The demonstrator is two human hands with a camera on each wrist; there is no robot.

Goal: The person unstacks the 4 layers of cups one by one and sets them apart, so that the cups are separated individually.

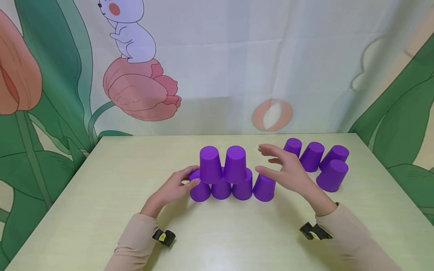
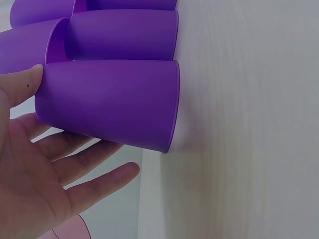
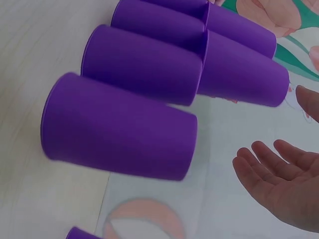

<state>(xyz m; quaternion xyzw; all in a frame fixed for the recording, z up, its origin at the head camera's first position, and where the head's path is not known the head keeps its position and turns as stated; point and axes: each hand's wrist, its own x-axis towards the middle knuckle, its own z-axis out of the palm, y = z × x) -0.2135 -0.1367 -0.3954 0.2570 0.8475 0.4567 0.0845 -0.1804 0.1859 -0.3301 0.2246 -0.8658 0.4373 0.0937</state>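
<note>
Several upside-down purple cups stand in a row, and two more, an upper left cup (image 1: 210, 165) and an upper right cup (image 1: 235, 165), sit on top of them. My left hand (image 1: 176, 185) holds the leftmost bottom cup (image 2: 107, 102) near its top, thumb in front and fingers behind. Above and right of the rightmost bottom cup (image 1: 264, 187) is my right hand (image 1: 286, 167), its fingers spread and apart from the cups. In the right wrist view, the right hand (image 3: 284, 181) has nothing between thumb and fingers.
Several loose upside-down purple cups stand at the right back of the pale table (image 1: 217, 233), among them a front one (image 1: 332, 175) and a middle one (image 1: 312, 157). A printed curtain (image 1: 210, 67) hangs behind the table's back edge.
</note>
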